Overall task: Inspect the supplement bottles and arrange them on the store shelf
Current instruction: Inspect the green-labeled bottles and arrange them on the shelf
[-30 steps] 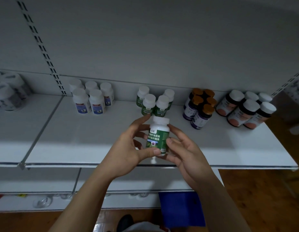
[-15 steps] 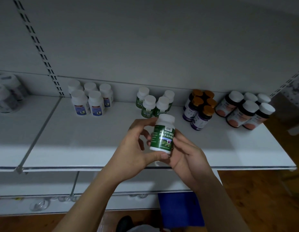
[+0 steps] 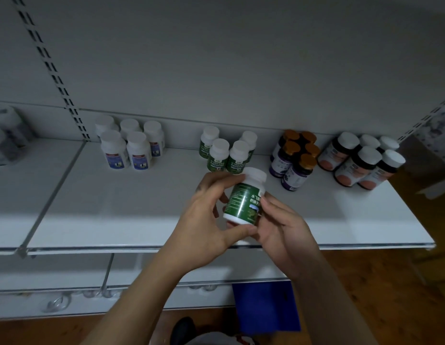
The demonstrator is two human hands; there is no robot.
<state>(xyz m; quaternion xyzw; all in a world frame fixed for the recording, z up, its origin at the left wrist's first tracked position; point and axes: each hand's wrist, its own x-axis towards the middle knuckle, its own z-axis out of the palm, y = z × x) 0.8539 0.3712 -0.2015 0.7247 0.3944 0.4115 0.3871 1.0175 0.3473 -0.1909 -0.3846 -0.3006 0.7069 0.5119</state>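
**green-label bottle held in both hands above the shelf front**

just below the centre of the frame, two bare hands held one green-label bottle (image 3: 244, 198) with a white cap. the left hand (image 3: 204, 220) gripped it with the thumb under the base and the fingers curled up towards the cap. the right hand (image 3: 283, 227) pinched the label side with its fingertips. the bottle was tilted, cap leaning to the upper right, and it touched nothing but the hands.

it hung over the front part of the white shelf (image 3: 141, 207), close to the front lip. as a judgement, a slip of the fingers while turning it could have dropped it on the shelf, or past the lip to the wooden floor (image 3: 365, 295) below.

behind it, at centre frame, four matching green bottles (image 3: 223, 153) stood close together. to their right stood orange-capped bottles (image 3: 296, 160), then dark bottles with white caps (image 3: 360, 158). white bottles with blue labels (image 3: 129, 148) stood to the left. a careless set-down among the green group would probably have knocked a neighbour over, since they stood so near each other.
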